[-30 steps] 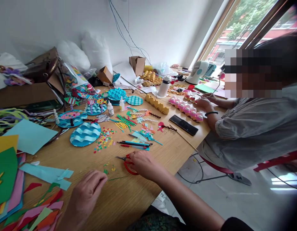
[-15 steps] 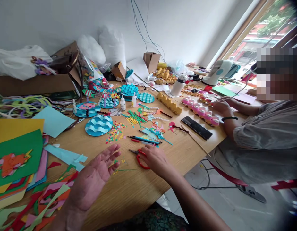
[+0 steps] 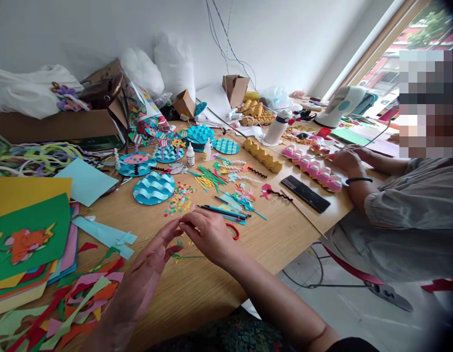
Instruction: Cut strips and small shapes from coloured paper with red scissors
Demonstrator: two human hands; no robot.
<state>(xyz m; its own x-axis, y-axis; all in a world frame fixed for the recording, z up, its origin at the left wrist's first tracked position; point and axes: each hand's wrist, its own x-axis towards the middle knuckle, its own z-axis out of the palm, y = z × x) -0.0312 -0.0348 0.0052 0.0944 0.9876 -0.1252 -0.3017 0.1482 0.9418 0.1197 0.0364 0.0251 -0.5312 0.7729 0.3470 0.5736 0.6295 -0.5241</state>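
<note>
My left hand (image 3: pixel 147 261) is held palm inward above the table, fingers stretched and slightly apart, with nothing visible in it. Against its fingertips are the bent, pinched fingers of my right hand (image 3: pixel 211 238); whatever they may hold is too small or hidden to make out. Behind my right hand a red handle of the scissors (image 3: pixel 234 231) shows, the rest covered. Pencils (image 3: pixel 224 211) lie just beyond. Tiny green and yellow paper scraps (image 3: pixel 180 247) are on the wood between my hands. Colourful paper dots (image 3: pixel 179 198) are scattered past my fingertips.
Coloured paper sheets (image 3: pixel 32 225) and offcuts (image 3: pixel 83 303) cover the left side. Blue wavy discs (image 3: pixel 153 187), glue bottles (image 3: pixel 190 155) and paper strips (image 3: pixel 210 178) stand or lie farther back. At right are a black phone-like slab (image 3: pixel 305 193), pink egg-carton strip (image 3: pixel 312 168) and a co-worker's arm (image 3: pixel 358 183).
My right hand has left the scissors and moved left to my left hand's fingertips, its fingers now pinched. The scissors stay on the table. The view has shifted slightly.
</note>
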